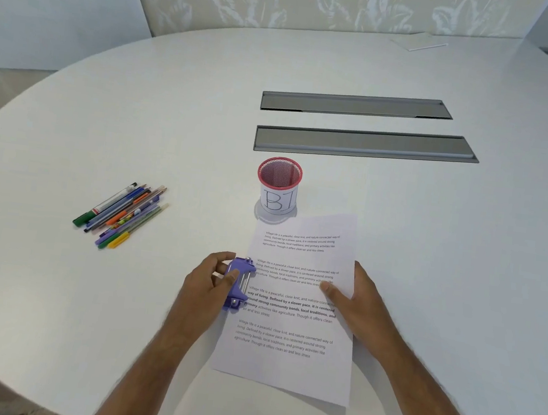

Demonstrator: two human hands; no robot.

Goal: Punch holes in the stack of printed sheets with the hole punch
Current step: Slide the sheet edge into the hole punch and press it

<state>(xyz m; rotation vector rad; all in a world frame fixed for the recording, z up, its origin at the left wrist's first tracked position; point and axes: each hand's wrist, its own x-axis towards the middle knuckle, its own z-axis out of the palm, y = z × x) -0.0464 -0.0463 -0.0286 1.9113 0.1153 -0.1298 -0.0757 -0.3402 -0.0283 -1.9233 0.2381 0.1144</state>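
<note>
A stack of printed sheets (289, 326) lies on the white table, its near end lifted slightly off the surface. A purple hole punch (238, 284) sits against the middle of the stack's left edge. My left hand (210, 280) grips the punch from the left, thumb on top. My right hand (354, 298) holds the right edge of the sheets, thumb pressed on the top page and the fingers hidden under the paper.
A pink mesh pen cup (278, 185) with a white label stands just beyond the sheets. Several pens and markers (121, 214) lie in a pile to the left. Two grey cable trays (363, 144) are set into the table (104, 117) farther back. Paper (417, 40) lies far right.
</note>
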